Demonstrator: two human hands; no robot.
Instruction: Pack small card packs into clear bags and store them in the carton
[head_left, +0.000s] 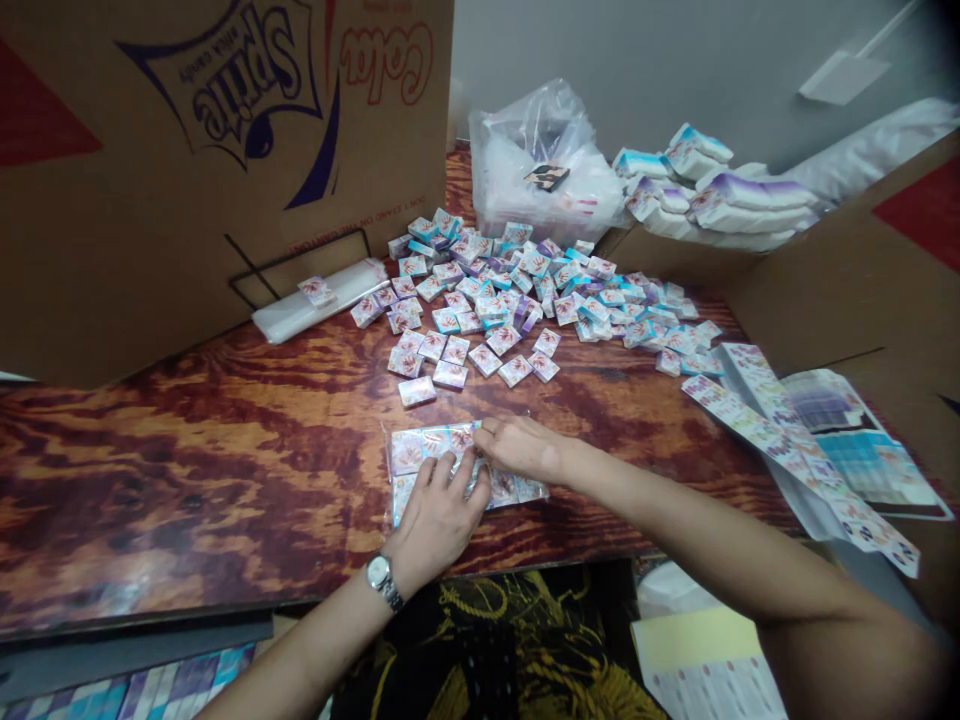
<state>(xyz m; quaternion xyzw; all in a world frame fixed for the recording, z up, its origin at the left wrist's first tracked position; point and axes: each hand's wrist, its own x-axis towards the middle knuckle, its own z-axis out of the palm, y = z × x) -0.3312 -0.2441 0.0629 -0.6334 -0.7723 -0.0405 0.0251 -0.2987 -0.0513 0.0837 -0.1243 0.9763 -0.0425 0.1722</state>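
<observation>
A clear plastic bag (407,455) with small printed boxes laid in two rows lies flat near the front edge of the table. My left hand (439,515), with a watch on its wrist, rests on top of the bag, fingers spread over the boxes. Beside it, my right hand (521,447) has its fingers curled and pressed together at the bag's upper middle. Its fingertips seem to pinch the plastic, though they are partly hidden. Just beyond the bag are several loose small boxes (450,374), white with purple or blue sides.
A big heap of similar boxes (495,285) covers the back of the wooden table (187,470). Flat plastic sleeves (322,300) lie by a tall carton (225,210) at left. Behind stands a bag of plastic (540,170). Printed strips (795,450) and wrapped stacks (750,205) are at right.
</observation>
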